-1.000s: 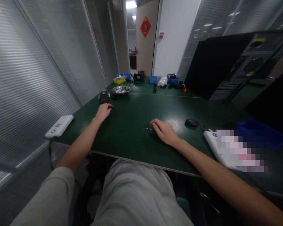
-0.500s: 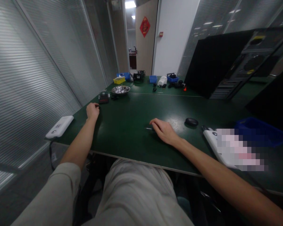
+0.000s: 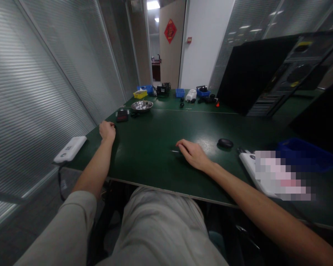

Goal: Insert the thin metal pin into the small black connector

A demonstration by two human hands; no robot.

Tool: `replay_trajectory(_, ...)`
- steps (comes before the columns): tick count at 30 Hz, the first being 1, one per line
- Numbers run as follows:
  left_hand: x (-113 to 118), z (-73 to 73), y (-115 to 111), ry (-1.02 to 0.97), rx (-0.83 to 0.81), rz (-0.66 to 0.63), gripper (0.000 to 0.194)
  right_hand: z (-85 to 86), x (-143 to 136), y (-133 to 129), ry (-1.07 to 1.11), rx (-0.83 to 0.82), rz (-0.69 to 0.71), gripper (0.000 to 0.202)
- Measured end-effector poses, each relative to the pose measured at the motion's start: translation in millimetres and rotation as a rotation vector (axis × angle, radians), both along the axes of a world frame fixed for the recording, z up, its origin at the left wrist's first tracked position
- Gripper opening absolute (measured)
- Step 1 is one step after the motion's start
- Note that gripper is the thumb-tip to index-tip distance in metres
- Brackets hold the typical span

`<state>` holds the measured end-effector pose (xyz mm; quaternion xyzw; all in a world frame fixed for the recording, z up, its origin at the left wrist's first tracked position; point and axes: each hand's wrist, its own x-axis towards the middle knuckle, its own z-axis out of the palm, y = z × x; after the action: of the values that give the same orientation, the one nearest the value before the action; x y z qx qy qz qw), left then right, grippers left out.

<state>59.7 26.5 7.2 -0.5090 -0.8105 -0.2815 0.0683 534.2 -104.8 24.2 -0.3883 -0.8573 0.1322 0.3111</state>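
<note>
My left hand (image 3: 107, 131) rests at the table's left side, its fingers closed on a small black object (image 3: 114, 126) that is mostly hidden. Just beyond it lie a black box with red marks (image 3: 122, 116) and a small dark piece (image 3: 134, 115). Behind these stands a round metal dish (image 3: 142, 106) with small parts in it. On the table's middle right, my right hand (image 3: 193, 154) is closed around a thin screwdriver-like tool (image 3: 174, 151). Its bright shaft points left and its handle is hidden in my palm. A black computer mouse (image 3: 225, 143) lies to the right of this hand.
A white device (image 3: 71, 148) sits at the left table edge, a similar white one (image 3: 258, 181) at right beside a blue tray (image 3: 308, 157). A computer tower (image 3: 266, 74) stands back right. Blue baskets (image 3: 180, 93), a yellow basket (image 3: 140, 94) and black adapters (image 3: 163, 90) line the far end.
My left hand has shifted slightly to the left with the small black object. My right hand and the tool stay where they were.
</note>
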Motion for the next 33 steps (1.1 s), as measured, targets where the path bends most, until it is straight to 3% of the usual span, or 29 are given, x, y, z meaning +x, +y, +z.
replay_trajectory(33, -0.1, -7.0, 4.5, 0.090, -0.031, 0.003, 0.033, 4.2, -0.6, -2.9, 0.008, -0.015, 0.008, 0.025)
